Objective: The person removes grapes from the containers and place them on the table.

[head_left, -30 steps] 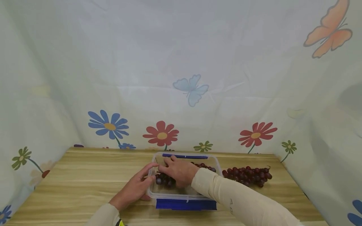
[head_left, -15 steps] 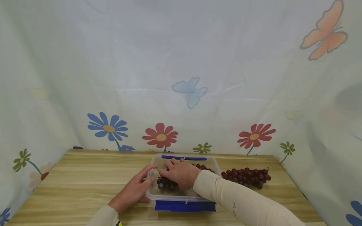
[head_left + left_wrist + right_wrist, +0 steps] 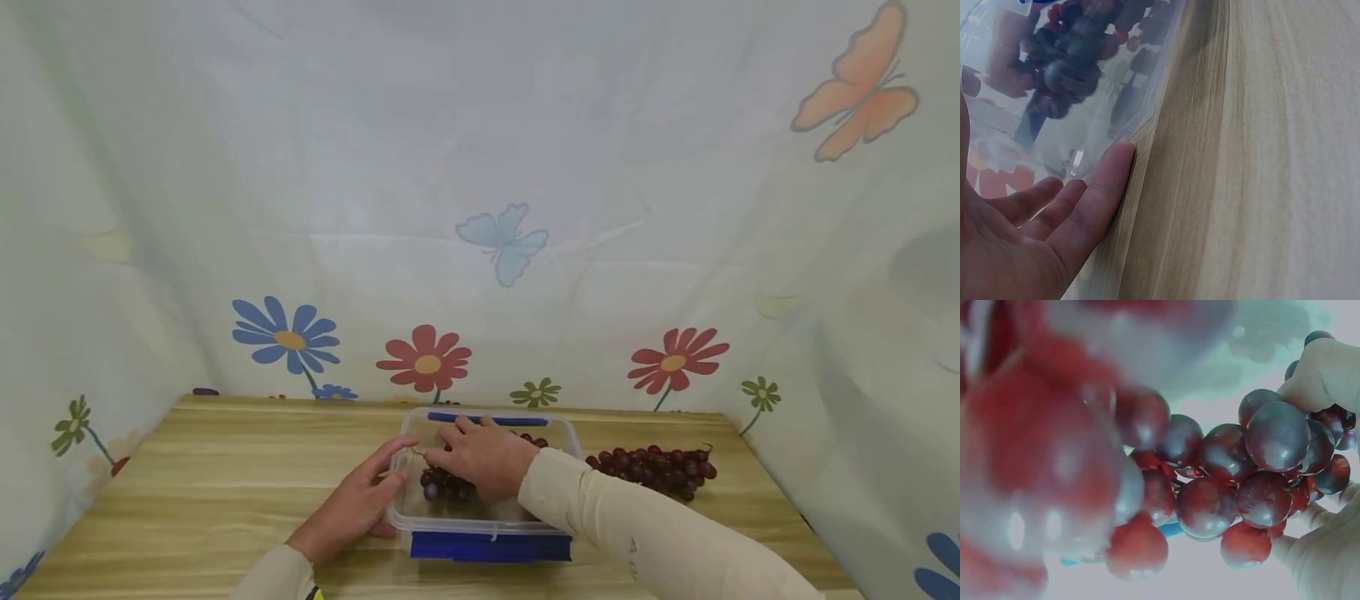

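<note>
A clear plastic box (image 3: 420, 523) with blue latches stands on the table. Within it lies a bunch of dark red grapes (image 3: 442, 483), its stem pointing left. My right hand (image 3: 487, 458) reaches into the box and grips the bunch from above; the right wrist view has thumb and fingers around the grapes (image 3: 1266, 481). At the box's left side is my left hand (image 3: 363, 496), with its upper finger at the rim. The left wrist view shows extended fingers (image 3: 1097, 194) against the clear wall, low by the table.
Another bunch of red grapes (image 3: 660, 471) lies on the wooden table (image 3: 247, 475), right beside the box. Behind the table hangs a white cloth (image 3: 360, 283) printed with flowers and butterflies.
My right hand has shifted slightly right inside the box, and the grapes under it have moved a little the same way. The left hand keeps its place at the box's side.
</note>
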Available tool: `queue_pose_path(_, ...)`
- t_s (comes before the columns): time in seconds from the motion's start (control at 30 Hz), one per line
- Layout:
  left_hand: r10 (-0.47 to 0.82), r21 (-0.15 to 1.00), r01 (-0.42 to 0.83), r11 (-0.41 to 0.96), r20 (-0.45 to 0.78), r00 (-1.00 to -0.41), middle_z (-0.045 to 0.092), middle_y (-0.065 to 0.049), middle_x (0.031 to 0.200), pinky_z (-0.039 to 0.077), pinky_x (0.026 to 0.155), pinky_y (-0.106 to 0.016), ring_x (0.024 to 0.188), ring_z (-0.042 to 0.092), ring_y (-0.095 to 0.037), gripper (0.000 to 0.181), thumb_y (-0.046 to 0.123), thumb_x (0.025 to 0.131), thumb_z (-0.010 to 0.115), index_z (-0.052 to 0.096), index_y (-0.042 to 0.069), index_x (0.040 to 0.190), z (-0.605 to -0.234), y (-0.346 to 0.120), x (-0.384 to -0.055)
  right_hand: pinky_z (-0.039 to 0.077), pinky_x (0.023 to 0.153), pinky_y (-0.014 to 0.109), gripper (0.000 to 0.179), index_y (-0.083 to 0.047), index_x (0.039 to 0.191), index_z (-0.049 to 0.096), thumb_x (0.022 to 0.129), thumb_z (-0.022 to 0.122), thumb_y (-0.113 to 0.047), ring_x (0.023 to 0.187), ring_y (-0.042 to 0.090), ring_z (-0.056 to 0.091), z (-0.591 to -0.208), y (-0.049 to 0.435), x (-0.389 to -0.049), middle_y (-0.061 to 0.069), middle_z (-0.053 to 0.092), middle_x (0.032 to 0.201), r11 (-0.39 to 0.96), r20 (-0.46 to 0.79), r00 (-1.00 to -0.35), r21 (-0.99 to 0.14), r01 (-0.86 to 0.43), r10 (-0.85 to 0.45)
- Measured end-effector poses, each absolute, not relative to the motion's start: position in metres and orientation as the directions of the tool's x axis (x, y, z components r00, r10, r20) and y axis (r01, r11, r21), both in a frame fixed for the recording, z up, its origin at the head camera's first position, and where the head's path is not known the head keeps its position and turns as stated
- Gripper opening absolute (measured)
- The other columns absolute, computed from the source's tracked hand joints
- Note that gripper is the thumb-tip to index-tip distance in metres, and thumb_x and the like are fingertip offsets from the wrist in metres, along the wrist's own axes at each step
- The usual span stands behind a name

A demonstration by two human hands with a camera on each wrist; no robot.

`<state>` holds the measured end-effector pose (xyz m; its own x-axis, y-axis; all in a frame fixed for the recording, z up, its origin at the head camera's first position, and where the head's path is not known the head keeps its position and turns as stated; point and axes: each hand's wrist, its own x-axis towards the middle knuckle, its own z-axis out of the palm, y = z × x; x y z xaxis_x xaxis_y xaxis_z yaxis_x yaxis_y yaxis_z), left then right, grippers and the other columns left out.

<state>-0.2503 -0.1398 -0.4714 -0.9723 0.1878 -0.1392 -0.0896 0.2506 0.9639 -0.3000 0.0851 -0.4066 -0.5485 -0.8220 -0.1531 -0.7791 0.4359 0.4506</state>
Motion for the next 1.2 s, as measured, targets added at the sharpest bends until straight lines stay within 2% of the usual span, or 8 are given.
queue_pose_path(0.2, 0.175, 0.961, -0.092, 0.262, -0.141, -0.974, 0.038, -0.024, 0.164, 0.064, 0.057, -0.047, 0.122, 0.060, -0.041, 0.044, 0.024, 0.106, 0.057, 0.052, 0.042, 0.146, -0.472, -0.140, -0.249, 0.062, 0.094, 0.040, 0.065, -0.031, 0.137, 0.045, 0.085, 0.084, -0.037, 0.122, 0.020, 0.058, -0.390, 0.092, -0.298, 0.000, 0.051, 0.139, 0.443, -0.152, -0.559, 0.458, -0.771, -0.815)
queue_pose_path(0.27, 0.181, 0.961, -0.094, 0.260, -0.144, -0.973, 0.038, -0.024, 0.163, 0.064, 0.058, -0.047, 0.120, 0.061, -0.040, 0.044, 0.024, 0.106, 0.057, 0.051, 0.042, 0.147, -0.472, -0.139, -0.249, 0.061, 0.096, 0.040, 0.069, -0.032, 0.138, 0.045, 0.083, 0.086, -0.037, 0.124, 0.020, 0.058, -0.383, 0.095, -0.298, 0.000, 0.051, 0.139, 0.454, -0.156, -0.567, 0.447, -0.770, -0.809)
queue_pose_path(0.43, 0.182, 0.961, -0.093, 0.261, -0.144, -0.973, 0.039, -0.024, 0.163, 0.065, 0.059, -0.048, 0.121, 0.061, -0.041, 0.045, 0.025, 0.106, 0.058, 0.050, 0.042, 0.147, -0.474, -0.139, -0.251, 0.061, 0.093, 0.040, 0.077, -0.032, 0.144, 0.043, 0.082, 0.088, -0.036, 0.118, 0.020, 0.056, -0.361, 0.103, -0.297, 0.000, 0.052, 0.137, 0.475, -0.164, -0.591, 0.447, -0.758, -0.790)
queue_pose_path(0.63, 0.170, 0.956, -0.089, 0.278, -0.140, -0.975, 0.037, -0.022, 0.165, 0.065, 0.059, -0.046, 0.135, 0.052, -0.047, 0.045, 0.025, 0.106, 0.057, 0.051, 0.044, 0.146, -0.475, -0.140, -0.252, 0.059, 0.085, 0.037, 0.074, -0.029, 0.143, 0.043, 0.083, 0.087, -0.030, 0.110, 0.020, 0.055, -0.333, 0.116, -0.292, 0.001, 0.054, 0.131, 0.496, -0.143, -0.610, 0.454, -0.740, -0.780)
queue_pose_path(0.73, 0.172, 0.957, -0.094, 0.273, -0.145, -0.974, 0.039, -0.022, 0.164, 0.065, 0.059, -0.046, 0.133, 0.054, -0.045, 0.045, 0.024, 0.107, 0.057, 0.051, 0.045, 0.146, -0.474, -0.140, -0.252, 0.058, 0.083, 0.037, 0.071, -0.026, 0.141, 0.044, 0.084, 0.085, -0.024, 0.107, 0.020, 0.054, -0.323, 0.124, -0.290, 0.002, 0.054, 0.128, 0.516, -0.128, -0.615, 0.428, -0.742, -0.778)
queue_pose_path(1.0, 0.179, 0.963, -0.091, 0.255, -0.139, -0.974, 0.046, -0.021, 0.158, 0.064, 0.058, -0.047, 0.114, 0.064, -0.035, 0.046, 0.022, 0.107, 0.056, 0.050, 0.045, 0.146, -0.473, -0.140, -0.251, 0.058, 0.080, 0.036, 0.067, -0.026, 0.138, 0.046, 0.083, 0.084, -0.018, 0.104, 0.020, 0.052, -0.313, 0.152, -0.289, 0.002, 0.055, 0.121, 0.571, -0.095, -0.644, 0.376, -0.729, -0.759)
queue_pose_path(1.2, 0.181, 0.962, -0.085, 0.259, -0.135, -0.974, 0.044, -0.022, 0.160, 0.064, 0.058, -0.046, 0.122, 0.060, -0.038, 0.046, 0.023, 0.107, 0.057, 0.050, 0.045, 0.146, -0.475, -0.140, -0.252, 0.055, 0.078, 0.034, 0.072, -0.024, 0.136, 0.046, 0.078, 0.087, -0.011, 0.101, 0.020, 0.050, -0.310, 0.178, -0.288, 0.003, 0.055, 0.118, 0.601, -0.086, -0.659, 0.336, -0.725, -0.747)
